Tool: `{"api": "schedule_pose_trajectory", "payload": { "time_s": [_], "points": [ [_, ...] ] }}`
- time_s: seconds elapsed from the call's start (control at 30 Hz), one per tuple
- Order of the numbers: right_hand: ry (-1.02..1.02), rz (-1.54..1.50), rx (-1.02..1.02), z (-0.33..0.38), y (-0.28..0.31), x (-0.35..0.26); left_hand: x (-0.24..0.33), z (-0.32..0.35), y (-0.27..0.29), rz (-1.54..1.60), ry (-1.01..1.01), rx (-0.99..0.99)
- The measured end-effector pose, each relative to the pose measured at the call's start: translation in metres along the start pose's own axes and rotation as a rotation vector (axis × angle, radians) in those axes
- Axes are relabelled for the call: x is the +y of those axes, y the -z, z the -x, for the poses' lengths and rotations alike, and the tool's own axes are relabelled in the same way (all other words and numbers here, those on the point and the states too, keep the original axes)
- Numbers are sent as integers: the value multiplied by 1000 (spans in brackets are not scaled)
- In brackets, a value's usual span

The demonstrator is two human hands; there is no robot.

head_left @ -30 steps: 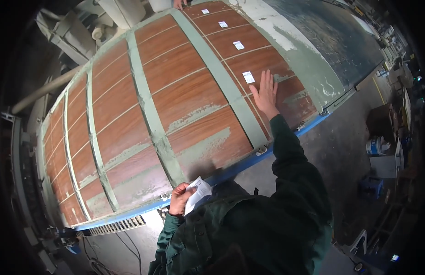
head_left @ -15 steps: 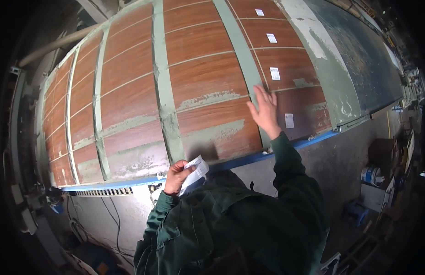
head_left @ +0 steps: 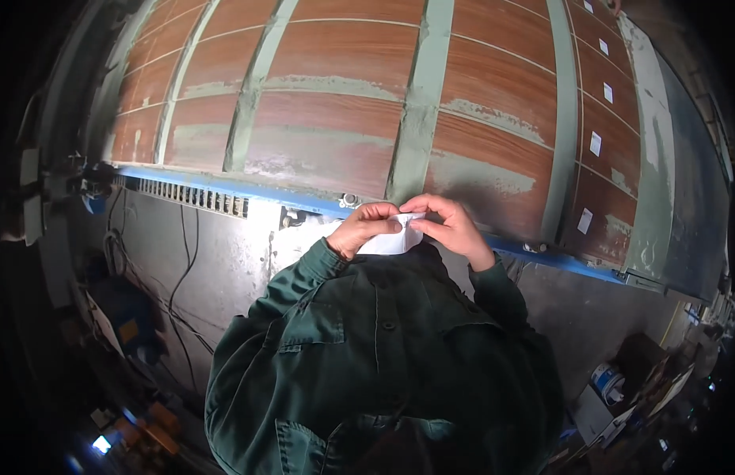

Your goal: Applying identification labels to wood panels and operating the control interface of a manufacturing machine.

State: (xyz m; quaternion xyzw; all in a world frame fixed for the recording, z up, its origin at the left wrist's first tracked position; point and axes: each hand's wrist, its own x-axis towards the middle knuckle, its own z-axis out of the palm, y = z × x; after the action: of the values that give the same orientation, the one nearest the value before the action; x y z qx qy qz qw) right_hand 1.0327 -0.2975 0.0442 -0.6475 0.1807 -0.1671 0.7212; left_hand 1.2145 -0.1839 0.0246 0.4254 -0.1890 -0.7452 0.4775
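My left hand (head_left: pixel 369 227) and my right hand (head_left: pixel 453 226) meet in front of my chest, both pinching a small white sheet of paper labels (head_left: pixel 391 240). Just beyond them lies a big table of reddish-brown wood-grain panels (head_left: pixel 336 134) set between pale green strips (head_left: pixel 419 119). A blue edge rail (head_left: pixel 225 188) runs along its near side. Small white labels (head_left: pixel 595 143) are stuck on the panels at the right. My dark green jacket fills the lower middle of the view.
A perforated metal grille (head_left: pixel 195 197) sits under the blue rail at the left. Cables (head_left: pixel 177 269) hang down over the grey floor. A blue-and-white bucket (head_left: pixel 607 382) and boxes stand at the lower right. Dark machinery lies at the far left.
My right hand has left the panel near the stuck labels and come back to my chest, joining the left hand on the white sheet. My head has turned so the table fills the top.
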Motion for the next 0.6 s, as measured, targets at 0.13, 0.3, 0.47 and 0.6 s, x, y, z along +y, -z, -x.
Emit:
{"api": "schedule_pose_trajectory", "payload": {
  "time_s": [0.13, 0.3, 0.47, 0.6],
  "points": [
    [14, 21, -125, -38, -43, -5, 9, 36, 42, -1, -22, 32],
    [-15, -21, -308, -84, -94, -3, 22, 74, 98, -43, -81, 0],
    [28, -196, -126, -122, -98, -6, 35, 99, 112, 160, -21, 211],
    [335, 405, 485, -189, -35, -5, 32, 112, 127, 123, -72, 292]
  ]
}}
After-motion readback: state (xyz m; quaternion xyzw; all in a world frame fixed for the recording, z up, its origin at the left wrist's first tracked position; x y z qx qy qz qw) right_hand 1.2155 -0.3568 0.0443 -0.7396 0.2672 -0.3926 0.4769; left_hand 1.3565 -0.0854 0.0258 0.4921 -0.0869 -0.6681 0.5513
